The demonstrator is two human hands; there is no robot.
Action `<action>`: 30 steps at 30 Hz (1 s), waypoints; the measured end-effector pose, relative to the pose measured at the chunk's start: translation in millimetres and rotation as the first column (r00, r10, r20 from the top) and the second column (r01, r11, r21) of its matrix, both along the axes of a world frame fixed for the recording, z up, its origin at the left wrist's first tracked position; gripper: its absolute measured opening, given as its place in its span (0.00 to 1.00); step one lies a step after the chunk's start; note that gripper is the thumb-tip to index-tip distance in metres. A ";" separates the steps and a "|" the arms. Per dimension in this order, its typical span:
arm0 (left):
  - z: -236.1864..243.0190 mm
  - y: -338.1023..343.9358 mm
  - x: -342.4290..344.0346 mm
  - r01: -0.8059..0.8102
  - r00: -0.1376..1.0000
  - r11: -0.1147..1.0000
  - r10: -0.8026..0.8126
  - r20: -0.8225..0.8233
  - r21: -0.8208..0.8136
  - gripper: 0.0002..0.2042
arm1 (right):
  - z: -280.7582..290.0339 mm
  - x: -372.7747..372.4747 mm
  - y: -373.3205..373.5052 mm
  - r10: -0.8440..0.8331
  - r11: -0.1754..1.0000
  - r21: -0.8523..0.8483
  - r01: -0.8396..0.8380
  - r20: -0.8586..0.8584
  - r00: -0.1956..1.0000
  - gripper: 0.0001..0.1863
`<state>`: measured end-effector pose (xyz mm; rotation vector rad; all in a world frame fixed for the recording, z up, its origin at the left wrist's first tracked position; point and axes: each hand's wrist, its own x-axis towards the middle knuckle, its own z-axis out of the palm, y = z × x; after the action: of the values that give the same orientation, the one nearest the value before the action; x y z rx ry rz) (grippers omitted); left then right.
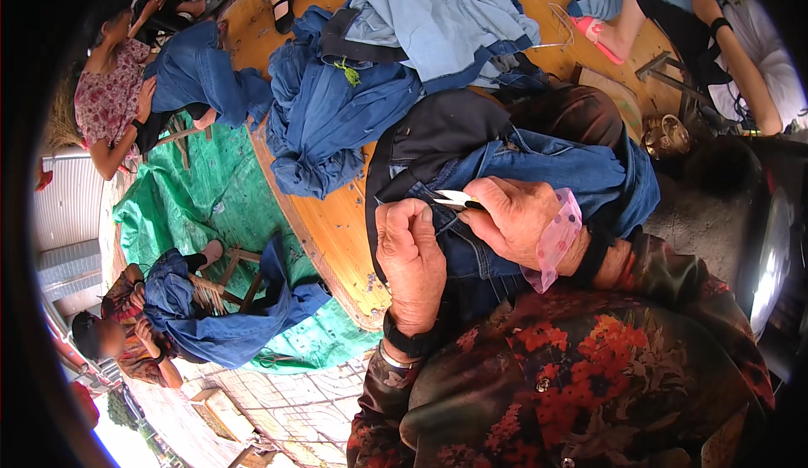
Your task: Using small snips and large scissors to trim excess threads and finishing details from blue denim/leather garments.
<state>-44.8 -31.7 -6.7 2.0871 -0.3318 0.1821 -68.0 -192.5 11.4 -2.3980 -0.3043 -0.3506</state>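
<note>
A pair of blue jeans (pixel 551 165) with a black inner waistband (pixel 450 131) lies across my lap. My right hand (pixel 509 220) is closed around small thread snips (pixel 455 199), whose pale blades point left toward my other hand. My left hand (pixel 411 257) is pinched shut at the jeans' dark edge, close to the blade tips. What its fingertips hold is too small to make out. A pink dotted band (pixel 555 241) circles my right wrist.
Blue jeans (pixel 337 114) and a light-blue denim heap (pixel 438 22) lie on the wooden board (pixel 324 224) ahead. A green tarp (pixel 198 190) spreads at left, where two people handle jeans. Another person (pixel 749 55) sits at far right. A wooden stool (pixel 236 279) stands at lower left.
</note>
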 end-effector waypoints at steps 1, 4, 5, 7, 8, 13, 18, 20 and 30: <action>0.4 0.2 -0.1 -0.001 1.000 1.000 0.001 0.000 0.000 0.07 | 2.2 -0.4 0.0 0.001 1.000 -0.003 -0.001 0.002 1.000 0.12; 1.3 0.4 -0.3 -0.001 1.000 1.000 0.001 0.003 0.006 0.07 | 4.2 -0.7 0.0 -0.007 1.000 -0.008 0.007 0.012 1.000 0.12; 1.7 0.2 -0.3 0.000 1.000 1.000 0.000 0.000 0.001 0.07 | 4.6 -0.7 0.0 -0.018 1.000 -0.010 0.018 0.020 1.000 0.12; 1.6 0.3 -0.2 0.000 1.000 1.000 0.000 -0.003 -0.006 0.07 | 5.4 -0.6 0.1 -0.017 1.000 -0.022 0.017 0.003 1.000 0.12; 1.4 0.5 -0.1 -0.002 1.000 1.000 0.002 -0.004 0.001 0.07 | 5.6 -0.6 0.2 -0.016 0.999 -0.035 0.016 -0.014 1.000 0.12; 1.0 0.8 0.1 -0.005 1.000 1.000 0.005 -0.013 0.004 0.06 | 6.1 1.5 1.0 -0.009 1.000 -0.012 0.009 -0.004 1.000 0.13; 0.7 1.8 0.0 -0.004 1.000 1.000 0.004 -0.013 -0.001 0.07 | 4.2 5.4 -0.6 0.025 1.000 -0.004 -0.025 0.008 1.000 0.14; 0.1 2.0 0.0 -0.002 1.000 1.000 0.002 -0.010 -0.003 0.07 | 3.2 7.0 -2.1 0.059 0.998 0.000 -0.059 0.022 0.998 0.14; -1.9 1.6 0.3 -0.008 1.000 1.000 0.007 -0.020 -0.012 0.07 | -4.7 13.8 -8.0 0.100 0.993 0.060 -0.098 -0.039 0.994 0.13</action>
<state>-44.5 -30.1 -8.6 2.0775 -0.3101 0.1670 -54.3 -200.5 6.8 -2.3209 -0.3873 -0.2595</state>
